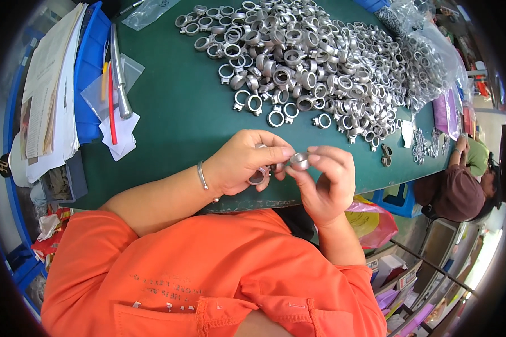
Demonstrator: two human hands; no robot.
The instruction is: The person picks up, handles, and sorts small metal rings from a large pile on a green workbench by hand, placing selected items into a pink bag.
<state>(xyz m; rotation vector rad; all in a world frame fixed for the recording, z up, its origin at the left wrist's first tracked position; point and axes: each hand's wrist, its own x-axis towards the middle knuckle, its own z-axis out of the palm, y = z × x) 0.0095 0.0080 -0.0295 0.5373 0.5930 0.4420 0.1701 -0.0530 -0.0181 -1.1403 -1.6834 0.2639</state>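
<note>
My left hand [237, 162] is closed over the near edge of the green table, its fingers curled round a small grey metal ring [257, 177]. Thumb and forefinger reach toward my right hand [333, 185], which pinches a second metal ring [300, 162] between thumb and fingertips. The two hands almost meet, and a small dark bit shows between them, too little to name. Beyond them lies a big heap of similar metal rings [315, 67], each with a small lug on its side. Several loose rings lie along the heap's near edge.
At the left are a blue bin [93, 73], a stack of papers [50, 90], a silver rod-like tool [118, 73] and a red stick [113, 106]. A clear plastic bag [427, 67] of rings stands far right. A co-worker [461, 185] sits beside a blue stool [396, 199].
</note>
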